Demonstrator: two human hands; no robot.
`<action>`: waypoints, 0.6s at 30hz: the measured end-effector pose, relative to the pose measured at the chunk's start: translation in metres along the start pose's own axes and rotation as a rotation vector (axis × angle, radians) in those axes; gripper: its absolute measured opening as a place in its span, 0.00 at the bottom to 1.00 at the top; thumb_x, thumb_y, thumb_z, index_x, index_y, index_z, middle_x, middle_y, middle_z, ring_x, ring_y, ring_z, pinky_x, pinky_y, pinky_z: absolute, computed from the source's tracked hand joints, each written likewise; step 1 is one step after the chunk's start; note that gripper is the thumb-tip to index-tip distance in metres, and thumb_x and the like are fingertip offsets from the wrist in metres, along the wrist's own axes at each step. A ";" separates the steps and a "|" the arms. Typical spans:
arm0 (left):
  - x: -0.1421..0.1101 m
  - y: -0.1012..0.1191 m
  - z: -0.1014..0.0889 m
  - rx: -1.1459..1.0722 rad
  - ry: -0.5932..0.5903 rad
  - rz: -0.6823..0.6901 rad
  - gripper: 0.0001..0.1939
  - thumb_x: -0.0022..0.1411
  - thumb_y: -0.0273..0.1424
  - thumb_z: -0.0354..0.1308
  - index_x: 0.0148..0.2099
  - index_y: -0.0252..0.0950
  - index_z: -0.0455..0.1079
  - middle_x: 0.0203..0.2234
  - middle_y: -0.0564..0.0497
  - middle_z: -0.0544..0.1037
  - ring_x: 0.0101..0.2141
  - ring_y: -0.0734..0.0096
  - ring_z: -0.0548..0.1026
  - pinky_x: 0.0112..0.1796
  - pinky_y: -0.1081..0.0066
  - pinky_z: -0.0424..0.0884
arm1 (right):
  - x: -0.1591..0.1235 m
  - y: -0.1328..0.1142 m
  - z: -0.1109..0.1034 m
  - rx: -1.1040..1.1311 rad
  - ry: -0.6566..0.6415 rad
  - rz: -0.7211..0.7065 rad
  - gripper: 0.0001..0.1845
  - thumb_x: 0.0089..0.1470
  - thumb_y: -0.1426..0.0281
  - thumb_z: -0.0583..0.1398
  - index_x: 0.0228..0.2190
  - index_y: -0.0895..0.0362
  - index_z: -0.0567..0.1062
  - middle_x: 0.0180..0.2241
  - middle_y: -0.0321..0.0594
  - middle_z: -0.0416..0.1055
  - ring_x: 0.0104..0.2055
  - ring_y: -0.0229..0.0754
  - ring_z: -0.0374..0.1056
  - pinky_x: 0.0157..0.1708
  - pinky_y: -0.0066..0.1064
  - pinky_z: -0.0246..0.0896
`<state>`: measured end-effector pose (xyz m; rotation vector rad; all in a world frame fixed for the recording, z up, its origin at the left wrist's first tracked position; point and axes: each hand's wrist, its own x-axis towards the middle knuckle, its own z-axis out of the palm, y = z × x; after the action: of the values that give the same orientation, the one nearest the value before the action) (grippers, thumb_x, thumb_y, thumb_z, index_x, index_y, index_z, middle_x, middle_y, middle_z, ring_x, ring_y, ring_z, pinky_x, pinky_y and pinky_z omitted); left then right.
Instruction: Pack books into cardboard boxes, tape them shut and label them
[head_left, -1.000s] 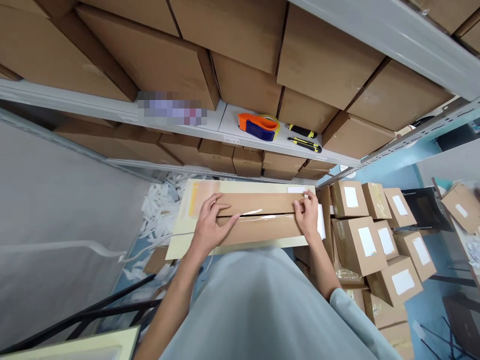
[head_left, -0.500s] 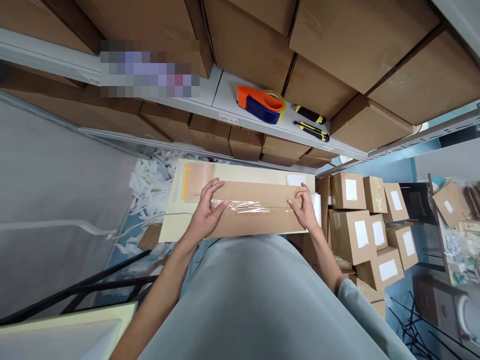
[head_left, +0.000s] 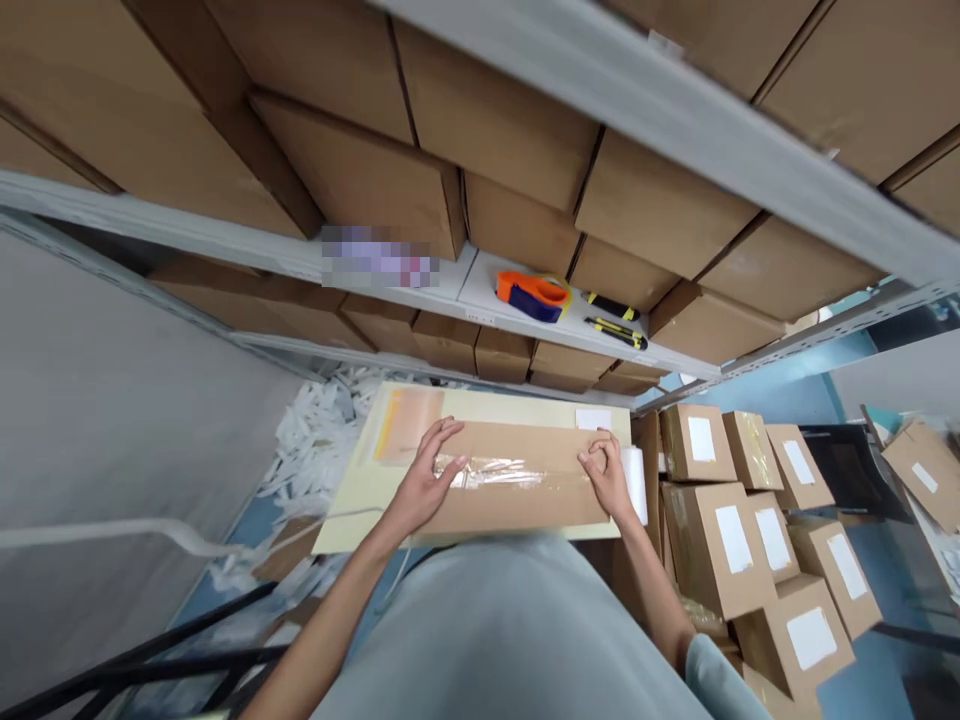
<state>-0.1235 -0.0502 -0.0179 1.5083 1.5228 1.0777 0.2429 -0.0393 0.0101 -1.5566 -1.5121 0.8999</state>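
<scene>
A long, flat cardboard box (head_left: 525, 510) lies on the pale yellow tabletop (head_left: 360, 510) in front of my body. Clear packing tape (head_left: 499, 472) runs lengthwise over its middle seam and shines. My left hand (head_left: 425, 482) grips the box's left end, thumb on top near the tape and fingers along the far side. At the right end, my right hand (head_left: 609, 482) holds the box with curled fingers, its thumb resting on top near the tape. The box's underside is hidden.
Shelves above the table hold cardboard boxes (head_left: 517, 225), an orange and blue tape dispenser (head_left: 534, 296) and two utility knives (head_left: 616, 333). Labelled cartons (head_left: 720, 545) are stacked to the right. A white roll (head_left: 634, 485) lies beside my right hand; white paper scraps (head_left: 311, 430) are heaped left.
The box's top flaps, with a dark gap between them a second ago, now meet under the tape. Both hands have stayed at the box's ends. The camera view has shifted.
</scene>
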 end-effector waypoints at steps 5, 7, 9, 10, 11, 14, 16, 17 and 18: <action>0.015 0.004 -0.006 -0.015 0.026 0.020 0.29 0.76 0.52 0.55 0.68 0.42 0.73 0.72 0.38 0.71 0.76 0.49 0.65 0.75 0.45 0.60 | 0.016 -0.006 0.000 0.039 0.057 -0.048 0.21 0.65 0.45 0.67 0.38 0.50 0.77 0.59 0.51 0.76 0.72 0.59 0.65 0.71 0.54 0.57; 0.022 0.011 -0.009 -0.011 0.042 0.034 0.29 0.76 0.52 0.55 0.69 0.43 0.73 0.73 0.38 0.70 0.77 0.50 0.63 0.75 0.46 0.60 | 0.026 -0.016 -0.005 0.033 0.063 -0.081 0.19 0.65 0.47 0.67 0.39 0.50 0.78 0.56 0.50 0.77 0.71 0.60 0.66 0.71 0.54 0.57; 0.029 0.015 -0.012 -0.004 0.060 0.043 0.30 0.76 0.52 0.55 0.70 0.43 0.73 0.74 0.38 0.69 0.78 0.49 0.61 0.75 0.46 0.60 | 0.035 -0.024 -0.008 0.029 0.056 -0.099 0.18 0.65 0.48 0.68 0.39 0.49 0.79 0.56 0.49 0.77 0.70 0.59 0.66 0.72 0.53 0.56; 0.032 0.016 -0.012 -0.004 0.065 0.042 0.30 0.76 0.52 0.55 0.71 0.43 0.73 0.74 0.38 0.69 0.78 0.49 0.61 0.75 0.45 0.61 | 0.039 -0.026 -0.008 0.026 0.047 -0.098 0.18 0.65 0.49 0.68 0.39 0.50 0.79 0.56 0.49 0.77 0.69 0.58 0.67 0.72 0.53 0.56; 0.035 0.015 -0.011 -0.007 0.067 0.039 0.30 0.75 0.53 0.56 0.70 0.43 0.74 0.74 0.38 0.69 0.77 0.48 0.62 0.74 0.45 0.61 | 0.043 -0.026 -0.006 0.022 0.039 -0.090 0.18 0.64 0.48 0.67 0.39 0.50 0.78 0.55 0.49 0.77 0.67 0.58 0.68 0.71 0.52 0.57; 0.040 0.006 -0.007 -0.022 0.056 0.020 0.30 0.74 0.54 0.57 0.67 0.42 0.76 0.71 0.37 0.72 0.76 0.47 0.64 0.74 0.44 0.62 | 0.047 -0.018 0.002 0.009 0.036 -0.050 0.20 0.64 0.47 0.66 0.38 0.50 0.77 0.53 0.48 0.77 0.65 0.57 0.70 0.70 0.50 0.59; 0.041 -0.001 -0.004 -0.016 0.048 0.014 0.30 0.74 0.55 0.57 0.66 0.42 0.77 0.71 0.37 0.71 0.75 0.47 0.65 0.73 0.44 0.62 | 0.047 -0.011 0.008 0.000 0.048 -0.042 0.20 0.65 0.47 0.65 0.38 0.50 0.75 0.53 0.49 0.77 0.68 0.56 0.68 0.70 0.49 0.59; 0.041 -0.003 -0.002 -0.009 0.047 0.012 0.30 0.74 0.56 0.57 0.65 0.42 0.77 0.72 0.37 0.70 0.75 0.46 0.65 0.73 0.44 0.63 | 0.047 -0.009 0.010 -0.005 0.050 -0.049 0.19 0.66 0.47 0.64 0.38 0.50 0.75 0.53 0.49 0.77 0.70 0.56 0.67 0.70 0.49 0.59; 0.041 -0.005 -0.001 -0.003 0.047 0.010 0.30 0.74 0.56 0.56 0.65 0.42 0.77 0.72 0.37 0.69 0.75 0.46 0.64 0.73 0.45 0.63 | 0.047 -0.008 0.011 -0.012 0.048 -0.058 0.19 0.67 0.48 0.63 0.38 0.50 0.74 0.53 0.48 0.77 0.70 0.55 0.66 0.70 0.48 0.59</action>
<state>-0.1289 -0.0095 -0.0198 1.4998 1.5463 1.1282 0.2319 0.0077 0.0132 -1.5242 -1.5233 0.8165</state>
